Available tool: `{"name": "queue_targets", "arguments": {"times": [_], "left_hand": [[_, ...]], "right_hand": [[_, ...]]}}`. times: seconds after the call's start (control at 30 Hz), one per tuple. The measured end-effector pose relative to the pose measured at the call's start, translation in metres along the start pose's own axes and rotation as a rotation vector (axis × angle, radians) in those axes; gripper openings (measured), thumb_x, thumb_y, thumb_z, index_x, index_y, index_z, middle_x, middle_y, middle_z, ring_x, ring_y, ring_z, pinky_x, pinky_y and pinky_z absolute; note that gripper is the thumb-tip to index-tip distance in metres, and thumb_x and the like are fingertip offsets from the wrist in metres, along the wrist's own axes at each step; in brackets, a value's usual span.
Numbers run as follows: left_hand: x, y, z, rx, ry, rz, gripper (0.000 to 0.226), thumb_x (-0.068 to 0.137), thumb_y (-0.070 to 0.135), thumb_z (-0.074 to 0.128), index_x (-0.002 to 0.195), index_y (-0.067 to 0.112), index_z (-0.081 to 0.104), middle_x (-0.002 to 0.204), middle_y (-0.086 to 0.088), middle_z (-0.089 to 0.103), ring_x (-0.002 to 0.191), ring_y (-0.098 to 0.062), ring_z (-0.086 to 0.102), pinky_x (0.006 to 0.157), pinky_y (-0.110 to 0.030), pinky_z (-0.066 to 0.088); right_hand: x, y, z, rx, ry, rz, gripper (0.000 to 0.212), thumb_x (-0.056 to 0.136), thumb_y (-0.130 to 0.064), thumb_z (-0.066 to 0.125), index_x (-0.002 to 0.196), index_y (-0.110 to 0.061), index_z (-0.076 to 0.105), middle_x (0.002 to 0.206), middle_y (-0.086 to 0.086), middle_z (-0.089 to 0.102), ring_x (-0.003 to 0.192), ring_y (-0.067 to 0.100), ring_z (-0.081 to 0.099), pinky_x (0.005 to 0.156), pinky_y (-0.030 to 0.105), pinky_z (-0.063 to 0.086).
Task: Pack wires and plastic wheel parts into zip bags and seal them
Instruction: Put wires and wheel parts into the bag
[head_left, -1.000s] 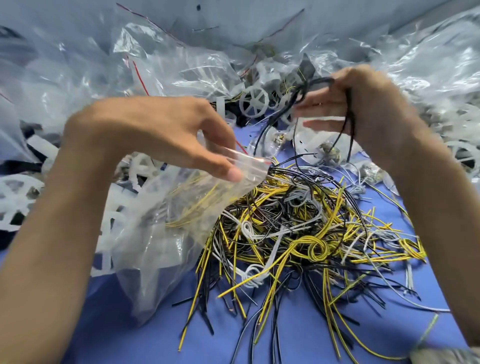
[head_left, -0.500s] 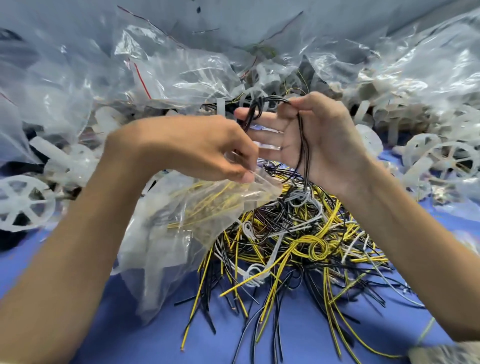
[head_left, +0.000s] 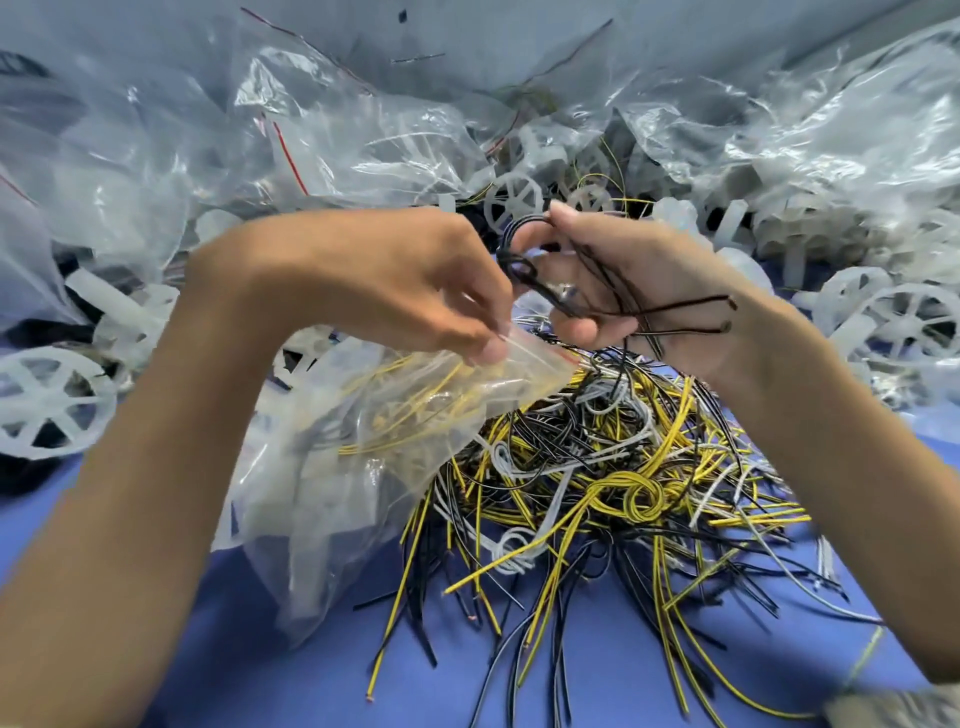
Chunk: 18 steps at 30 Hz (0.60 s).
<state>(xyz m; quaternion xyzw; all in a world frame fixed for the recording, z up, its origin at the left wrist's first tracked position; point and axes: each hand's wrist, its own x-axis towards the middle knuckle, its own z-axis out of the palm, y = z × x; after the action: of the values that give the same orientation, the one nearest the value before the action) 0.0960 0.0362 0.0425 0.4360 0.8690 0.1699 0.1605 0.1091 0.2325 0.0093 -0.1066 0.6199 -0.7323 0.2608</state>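
Observation:
My left hand (head_left: 395, 280) pinches the mouth of a clear zip bag (head_left: 363, 457) that holds yellow wires and pale plastic parts. The bag hangs down to the blue table. My right hand (head_left: 623, 291) holds a looped bundle of black wires (head_left: 524, 270) right at the bag's mouth, and their loose ends trail across my right wrist. Below both hands lies a tangled pile of yellow, black and white wires (head_left: 597, 483). White plastic wheels lie at the left (head_left: 47, 400), behind the hands (head_left: 511, 200) and at the right (head_left: 904, 317).
Crumpled clear plastic bags (head_left: 260, 130) fill the back and both sides, some with red zip lines. More white plastic parts (head_left: 779, 228) are heaped at the back right. Blue table surface (head_left: 597, 675) shows near the front edge.
My right hand has moved left and down with the black wires, from the back right to the bag's mouth. My left hand kept its pinch on the bag and shifted right.

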Motion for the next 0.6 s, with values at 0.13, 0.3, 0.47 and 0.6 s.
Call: {"name": "queue_targets", "arguments": {"times": [0.13,0.3,0.47,0.6], "left_hand": [[-0.005,0.001,-0.003,-0.007,0.009,0.001,0.014,0.081,0.046,0.064,0.079,0.034,0.07,0.075,0.015,0.07,0.076,-0.007,0.064,0.078,-0.044,0.051],[-0.011,0.005,-0.007,-0.032,0.024,0.042,0.011,0.079,0.045,0.061,0.074,0.039,0.068,0.07,0.015,0.07,0.07,-0.007,0.065,0.073,-0.046,0.052],[-0.007,0.009,-0.003,-0.049,0.061,0.072,0.009,0.076,0.044,0.063,0.079,0.04,0.07,0.073,0.013,0.07,0.073,-0.008,0.066,0.071,-0.035,0.052],[-0.008,0.005,-0.004,-0.042,0.154,0.1,0.012,0.075,0.04,0.065,0.078,0.031,0.074,0.069,0.011,0.07,0.07,-0.008,0.065,0.065,-0.028,0.048]], "right_hand": [[0.004,-0.002,-0.002,-0.085,0.017,0.098,0.04,0.094,-0.026,0.032,0.081,-0.019,0.069,0.065,0.003,0.065,0.046,0.013,0.045,0.04,0.013,0.02],[0.003,-0.005,0.002,-0.562,0.035,0.088,0.028,0.094,-0.017,0.044,0.08,-0.014,0.067,0.053,-0.006,0.053,0.043,0.005,0.044,0.046,0.017,0.021],[0.004,-0.018,0.017,-1.012,-0.011,-0.003,0.046,0.092,-0.012,0.055,0.049,-0.027,0.063,0.041,-0.015,0.05,0.036,-0.003,0.042,0.038,0.005,0.027],[0.016,-0.026,0.025,-1.09,-0.014,-0.086,0.041,0.084,-0.011,0.057,0.047,-0.027,0.064,0.042,-0.011,0.049,0.039,-0.001,0.039,0.04,0.007,0.027]]}}
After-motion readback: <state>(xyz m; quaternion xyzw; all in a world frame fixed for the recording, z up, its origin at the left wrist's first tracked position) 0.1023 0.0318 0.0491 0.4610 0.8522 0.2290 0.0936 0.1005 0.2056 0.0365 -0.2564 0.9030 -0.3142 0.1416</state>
